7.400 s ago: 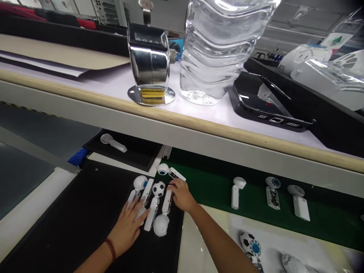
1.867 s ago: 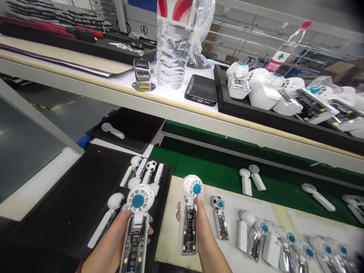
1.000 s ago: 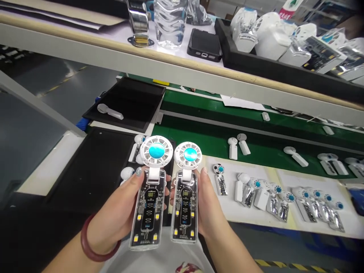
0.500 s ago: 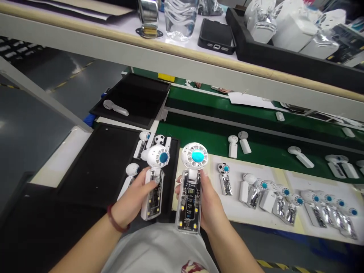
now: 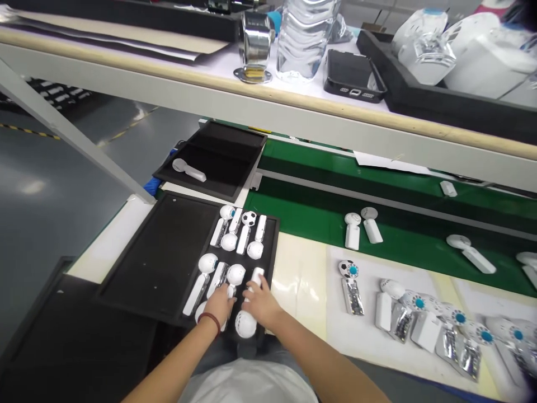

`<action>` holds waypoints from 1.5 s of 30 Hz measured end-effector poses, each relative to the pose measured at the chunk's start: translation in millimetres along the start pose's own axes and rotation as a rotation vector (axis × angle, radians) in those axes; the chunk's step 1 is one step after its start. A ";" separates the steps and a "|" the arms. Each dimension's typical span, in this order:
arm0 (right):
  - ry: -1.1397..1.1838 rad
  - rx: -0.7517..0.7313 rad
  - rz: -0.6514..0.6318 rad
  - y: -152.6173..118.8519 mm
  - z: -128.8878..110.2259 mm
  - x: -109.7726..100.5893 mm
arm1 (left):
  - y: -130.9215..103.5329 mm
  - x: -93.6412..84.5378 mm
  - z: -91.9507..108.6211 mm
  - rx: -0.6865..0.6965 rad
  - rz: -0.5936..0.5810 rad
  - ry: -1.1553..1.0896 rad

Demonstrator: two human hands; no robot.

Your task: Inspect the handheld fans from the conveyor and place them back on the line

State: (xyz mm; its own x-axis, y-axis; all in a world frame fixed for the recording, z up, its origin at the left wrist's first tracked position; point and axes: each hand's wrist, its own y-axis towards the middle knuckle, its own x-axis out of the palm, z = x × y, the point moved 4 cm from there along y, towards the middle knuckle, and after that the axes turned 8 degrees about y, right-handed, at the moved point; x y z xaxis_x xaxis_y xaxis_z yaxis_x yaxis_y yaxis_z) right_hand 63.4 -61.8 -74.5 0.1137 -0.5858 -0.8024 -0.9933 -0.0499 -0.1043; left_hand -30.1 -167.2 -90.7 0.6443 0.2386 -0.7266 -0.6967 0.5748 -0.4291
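Note:
Both hands are over the right part of a black tray [image 5: 146, 268]. My left hand [image 5: 218, 307], with a dark red band at the wrist, has its fingers closed round a white handheld fan [image 5: 237, 274] whose round head points away from me. The fingers of my right hand [image 5: 262, 302] curl over the body of a second handheld fan [image 5: 245, 324], its head toward me. That fan lies along the tray's right side. Beside my left hand lies a white handheld fan [image 5: 196, 295]. Farther back, a fan with a football-patterned head [image 5: 249, 219] sits among several others.
Another black tray [image 5: 222, 151] with one fan [image 5: 188, 169] stands behind. To the right, several fans [image 5: 419, 313], some in silvery wrapping, lie on a pale work surface [image 5: 302, 268]. More rest on the green belt [image 5: 302, 207]. A shelf beam [image 5: 251, 103] crosses above, holding a phone [image 5: 354, 75] and a bottle [image 5: 306, 39].
Both hands have moved forward and down, bringing the two fans from in front of my body to the tray. The right-hand fan has turned head toward me. The view has shifted.

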 end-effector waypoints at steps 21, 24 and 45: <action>0.655 0.584 0.285 -3.8 -3.0 45.8 | 6.6 -16.4 -18.1 0.003 0.195 0.622; 0.706 0.547 0.322 -7.6 0.8 43.7 | -1.1 -6.5 -3.4 0.133 0.253 0.620; 0.048 1.413 0.639 -30.0 308.5 -187.3 | 17.9 48.5 -0.5 -0.431 0.577 0.394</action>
State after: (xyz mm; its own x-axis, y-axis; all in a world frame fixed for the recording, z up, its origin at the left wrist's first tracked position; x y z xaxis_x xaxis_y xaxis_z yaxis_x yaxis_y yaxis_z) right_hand 78.4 299.0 -102.3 -0.3349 -0.2371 -0.9119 -0.0443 0.9707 -0.2361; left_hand -11.5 -145.8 -133.9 0.0456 0.0664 -0.9968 -0.9963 0.0758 -0.0405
